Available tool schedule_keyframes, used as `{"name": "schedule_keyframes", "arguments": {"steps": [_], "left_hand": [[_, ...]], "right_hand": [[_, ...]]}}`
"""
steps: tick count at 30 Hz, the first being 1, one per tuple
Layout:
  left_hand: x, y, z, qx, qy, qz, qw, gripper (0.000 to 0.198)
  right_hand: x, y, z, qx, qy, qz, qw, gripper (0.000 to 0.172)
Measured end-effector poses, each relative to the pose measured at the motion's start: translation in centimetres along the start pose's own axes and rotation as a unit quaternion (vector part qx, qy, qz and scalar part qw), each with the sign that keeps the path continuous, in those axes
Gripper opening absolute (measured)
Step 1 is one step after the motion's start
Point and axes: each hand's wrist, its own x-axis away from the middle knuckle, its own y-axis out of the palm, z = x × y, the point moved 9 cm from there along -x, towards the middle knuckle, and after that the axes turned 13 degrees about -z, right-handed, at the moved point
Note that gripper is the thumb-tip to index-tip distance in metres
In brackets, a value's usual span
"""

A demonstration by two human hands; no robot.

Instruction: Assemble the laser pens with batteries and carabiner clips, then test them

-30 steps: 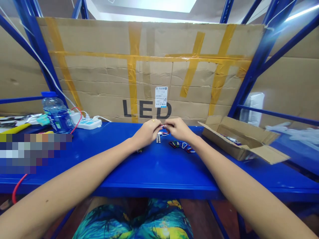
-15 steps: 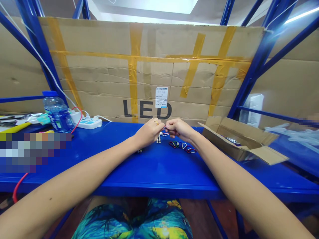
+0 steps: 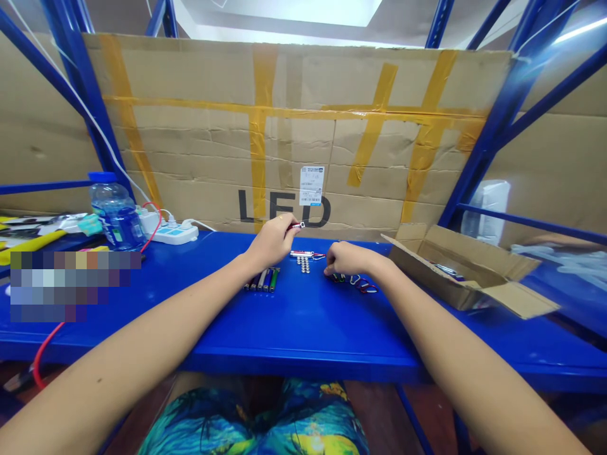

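Note:
My left hand (image 3: 274, 239) is closed around a small red penlight (image 3: 296, 225), whose silver ring end sticks out past the thumb. My right hand (image 3: 348, 259) has its fingers curled down and pinched at the left end of a row of coloured carabiners (image 3: 365, 286), on the carabiner there, which the fingers mostly hide. Between the hands lies another red penlight (image 3: 301, 253) with a carabiner at its end. Just below it sit several silver button cells (image 3: 304, 265) in rows. Several coloured penlight tubes (image 3: 266, 280) lie side by side under my left wrist.
An open cardboard box (image 3: 455, 278) stands on the right of the blue table (image 3: 303, 328). At the left are a blue-capped bottle (image 3: 116, 215) and a white power strip (image 3: 173, 232). A large cardboard sheet (image 3: 208, 145) closes off the back.
My hands have parted. The left has risen slightly leftward with the red penlight; the right has lowered to the carabiners. The row of tubes has come into view.

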Motion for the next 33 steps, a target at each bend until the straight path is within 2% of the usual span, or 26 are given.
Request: {"name": "schedule_keyframes", "arguments": {"steps": [4,10,16,21,27,33], "left_hand": [[0.0,0.6,0.2,-0.001,0.003,-0.007,1.0,0.007],[0.1,1.1,0.6,0.008,0.004,-0.024,1.0,0.008],[0.1,1.5,0.8,0.025,0.01,-0.039,0.999,0.007],[0.3,2.2,1.8,0.032,0.031,-0.073,0.996,0.008],[0.7,3.1,3.7,0.024,0.105,-0.109,0.988,0.027],[0.6,3.3,3.1,0.003,0.095,-0.101,0.99,0.016]], "right_hand": [[-0.2,0.8,-1.2,0.008,0.004,-0.021,1.0,0.013],[0.1,1.0,-2.6,-0.018,-0.041,-0.013,0.999,0.009],[1.0,-1.1,-2.7,-0.09,-0.11,0.063,0.988,0.015],[0.8,-1.2,-1.9,-0.247,-0.158,0.04,0.955,0.012],[0.5,-1.4,-1.6,-0.386,-0.2,0.039,0.9,0.009],[0.5,-0.9,-2.3,-0.456,-0.227,-0.003,0.861,0.011]]}}
